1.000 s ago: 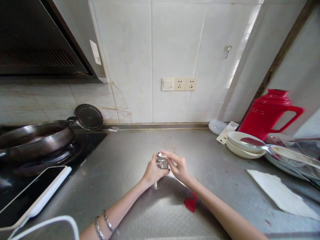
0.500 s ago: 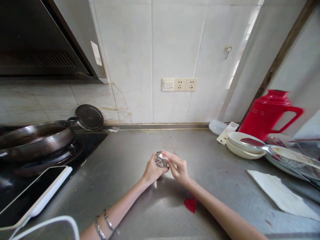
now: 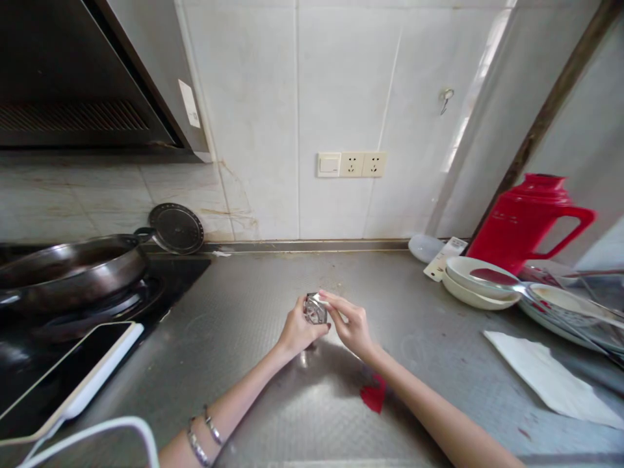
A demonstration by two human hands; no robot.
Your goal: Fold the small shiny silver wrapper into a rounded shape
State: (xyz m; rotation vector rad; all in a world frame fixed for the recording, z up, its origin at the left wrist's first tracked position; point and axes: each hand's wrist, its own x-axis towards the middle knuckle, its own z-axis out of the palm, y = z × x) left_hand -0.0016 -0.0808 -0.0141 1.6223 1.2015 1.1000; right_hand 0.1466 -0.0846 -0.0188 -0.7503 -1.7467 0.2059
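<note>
My left hand (image 3: 298,331) is wrapped round a small, clear, faceted glass-like object (image 3: 315,312) and keeps it up at the middle of the counter. My right hand (image 3: 355,326) has its fingers closed together at the upper right rim of that object. A small bit of white tissue (image 3: 317,298) shows under the right fingertips, pressed against the rim; most of it is hidden. Near my right forearm a red scrap (image 3: 373,394) lies on the metal counter (image 3: 263,403).
At left a steel pan (image 3: 82,266) sits on the black stove, with a phone (image 3: 73,377) and white cable in front. To the right are a red thermos (image 3: 529,224), stacked white bowls (image 3: 475,292), plates with utensils, and a folded white paper towel (image 3: 550,377).
The glass-like object has tipped slightly, so more of its inside faces me. My right fingers have shifted a little along its rim. The view has moved very slightly.
</note>
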